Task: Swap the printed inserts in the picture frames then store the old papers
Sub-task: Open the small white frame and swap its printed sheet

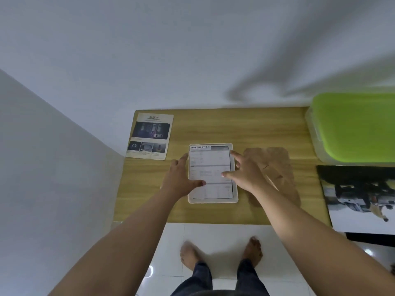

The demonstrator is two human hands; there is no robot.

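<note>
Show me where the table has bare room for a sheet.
Bare: far strip of wooden table between printed safety sheet and green-lidded plastic box; near edge before white picture frame. Crowded: right side, brown backing board and photo print.

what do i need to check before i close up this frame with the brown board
1. Printed SPECIFICATION sheet lies inside the white rectangular picture frame: ok.
2. Sheet squared to the rim: cannot tell; a dark line runs along its right edge.
3. Left hand and right hand rest open on the sheet, holding nothing: ok.
4. Brown backing board within reach: ok, flat just right of the frame.
5. Printed SAFETY sheet stored: not ok, loose at the wooden table's far left corner.
6. Green-lidded plastic box open: not ok, lid on.
</note>
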